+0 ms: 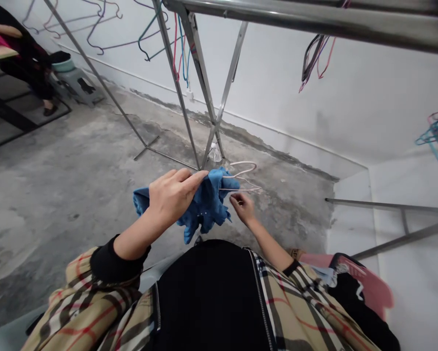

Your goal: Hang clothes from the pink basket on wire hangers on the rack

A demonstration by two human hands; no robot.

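Observation:
A bunched blue garment (204, 207) hangs in front of my body, with my left hand (171, 195) closed on its upper part. From the garment's right side a pale pink wire hanger (245, 168) sticks out, its hook pointing right. Part of the hanger is hidden inside the cloth. My right hand (243, 207) is just below the hanger's end and to the right of the garment, fingers curled together. Whether those fingertips pinch anything is too small to make out.
A metal drying rack (215, 117) stands ahead, with several coloured hangers (316, 61) on its bars. A pink chair (376, 287) with clothes is at my right. At far left a person (16, 44) sits by a table, near a grey stool (80, 85).

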